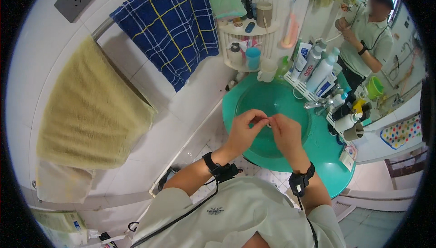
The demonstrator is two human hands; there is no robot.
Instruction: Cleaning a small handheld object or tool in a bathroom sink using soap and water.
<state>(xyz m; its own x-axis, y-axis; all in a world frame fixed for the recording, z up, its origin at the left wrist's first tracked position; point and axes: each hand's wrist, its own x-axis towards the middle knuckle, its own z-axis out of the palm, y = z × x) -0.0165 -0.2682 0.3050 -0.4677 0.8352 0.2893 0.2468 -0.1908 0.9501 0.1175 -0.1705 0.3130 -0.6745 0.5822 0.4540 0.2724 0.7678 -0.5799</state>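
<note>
Over the green washbasin (pixel 254 95), my left hand (pixel 245 130) and my right hand (pixel 287 136) meet fingertip to fingertip. Both are closed in a pinch. Between the fingertips shows a tiny pale thing (pixel 269 125), too small to name; the fingers hide most of it. Each wrist wears a black strapped device with a cable. Beyond my right hand, a chrome faucet (pixel 318 104) stands at the basin's right edge. No water is seen running from it.
Tubes and spray bottles (pixel 313 64) crowd a white rack behind the basin. A white mug (pixel 268 70) stands at its far edge. Left of it hang a blue checked towel (pixel 170 25) and a yellow towel (pixel 93 111). A mirror (pixel 399 66) is at the right.
</note>
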